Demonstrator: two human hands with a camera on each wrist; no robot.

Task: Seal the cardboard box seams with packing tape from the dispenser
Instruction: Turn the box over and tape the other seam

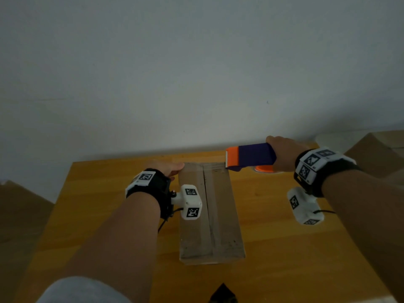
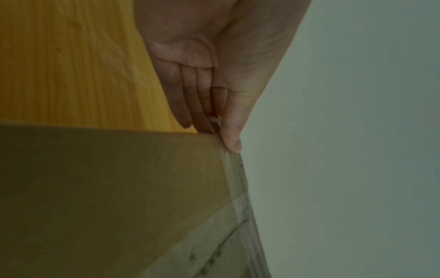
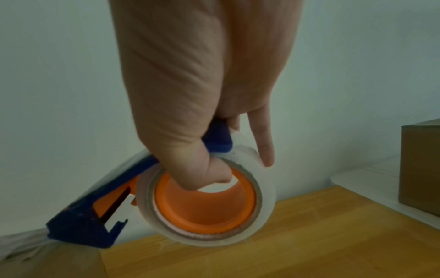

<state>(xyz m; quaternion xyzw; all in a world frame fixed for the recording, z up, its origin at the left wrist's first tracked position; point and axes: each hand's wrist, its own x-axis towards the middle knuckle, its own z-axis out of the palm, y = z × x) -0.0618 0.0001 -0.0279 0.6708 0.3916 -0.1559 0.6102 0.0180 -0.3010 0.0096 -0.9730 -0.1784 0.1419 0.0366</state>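
Both hands work the box's far end: left hand (image 1: 168,168), fingers straight, braces the box (image 1: 209,215) lying on the table (image 1: 98,204), likely against the pull; right hand (image 1: 284,154) grips the dispenser (image 1: 251,157), blade at the far edge, apparently to cut the tape (image 3: 243,156).

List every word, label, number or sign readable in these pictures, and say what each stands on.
No readable words, brands or numbers in any view.
Black-and-white square code markers on the left wrist band and the right wrist band: patterns, not text.
Cardboard box: dark smudges along its taped seam, no lettering.
Tape dispenser: no label visible.
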